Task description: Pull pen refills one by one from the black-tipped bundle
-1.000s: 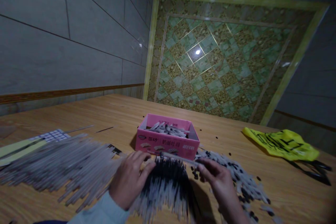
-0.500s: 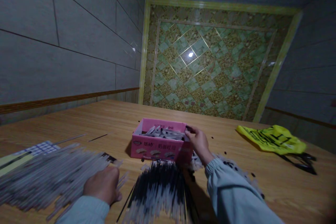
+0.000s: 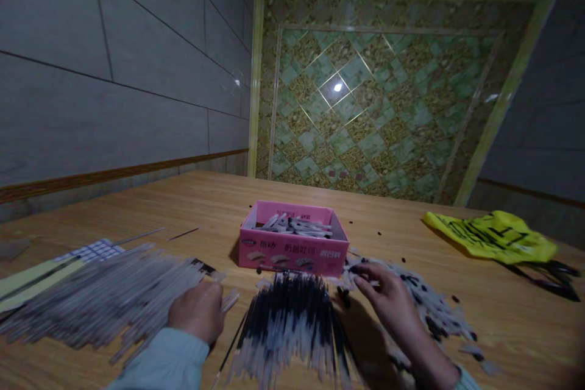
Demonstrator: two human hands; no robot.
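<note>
The person's left grip [image 3: 196, 312] is at the lower left of the frame, its fingers curled under at the right edge of a broad heap of clear tubes [image 3: 105, 292]. Short clear ends [image 3: 231, 300] show just beyond the knuckles; whether the hand pinches them or they merely lie there, one cannot tell. The right grip [image 3: 359, 275], right of centre, is narrow, thumb and forefinger near each other over the near end of a drift of small pale and black pieces [image 3: 420, 292]; whether a piece is caught between them cannot be told.

Between the hands, at lower centre, a loose fan of black-and-white rods [image 3: 287, 308] lies on the surface [image 3: 150, 204]. Just behind it stands the pink box [image 3: 292, 255], with pale sticks [image 3: 299, 227] piled inside.

The fan looks the easiest thing to upset: nothing seems to bind the rods, so a wrist cutting across could splay them. The right forearm runs alongside the drift, and a low sweep could scatter pieces; the black bits [image 3: 345, 298] near the box might roll. The box's right corner is near the right fingers, so a careless knock could shift it. If the left fingers close on several tubes together, the neighbours may be dragged out of line, since they overlap closely.
</note>
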